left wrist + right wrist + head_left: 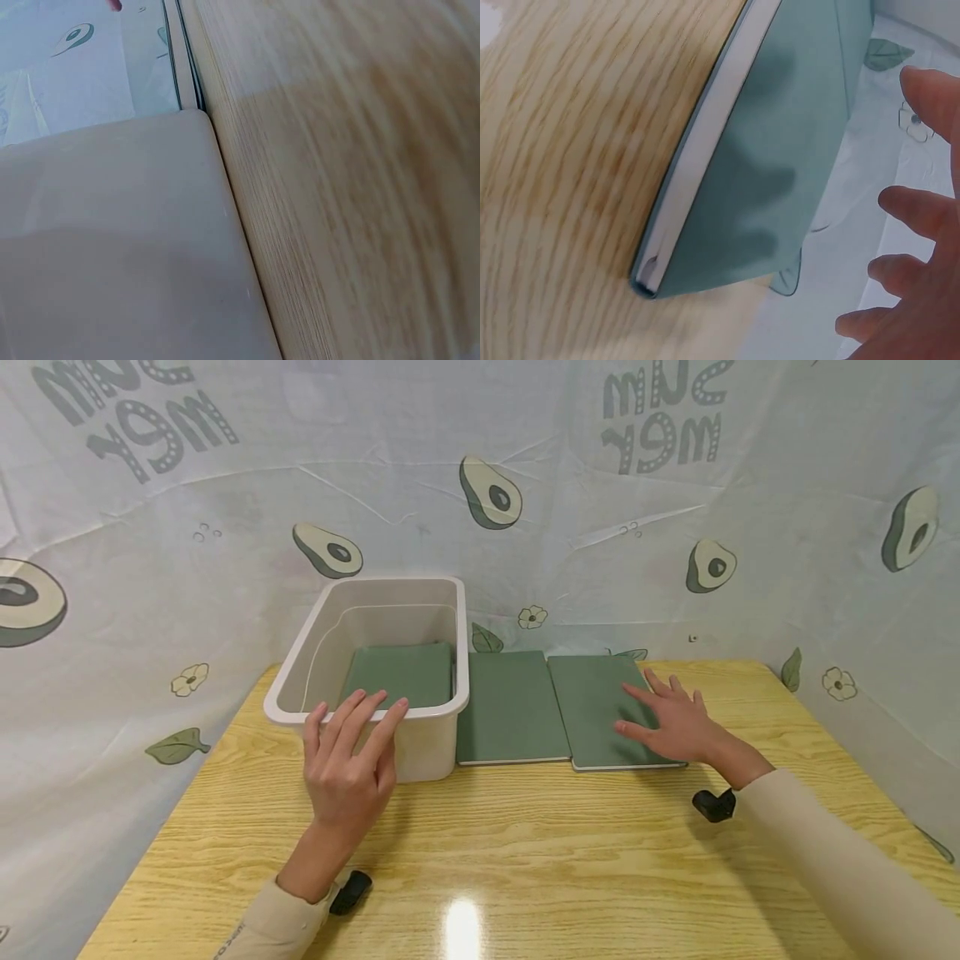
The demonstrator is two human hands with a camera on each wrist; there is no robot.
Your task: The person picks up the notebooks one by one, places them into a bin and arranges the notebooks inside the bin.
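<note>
A white plastic bin [420,752] stands on the left of the table, with a green notebook [405,672] lying inside it. My left hand [348,768] is at the bin's front rim, its loosely extended fingers overlapping the edge; the left wrist view shows the bin's side but not the hand. Right of the bin lie two closed green notebooks side by side, a nearer one [513,710] and a right-hand one [600,718]. Over the right-hand notebook's right part, my right hand [678,727] spreads its fingers, holding nothing. Their shadows fall on the green cover [780,150] in the right wrist view.
The wood-grain table [555,852] extends in front of the bin and notebooks. A pale curtain [585,552] printed with avocados and leaves hangs behind and along both sides. Black wrist devices sit under the left wrist [350,893] and right wrist [714,806].
</note>
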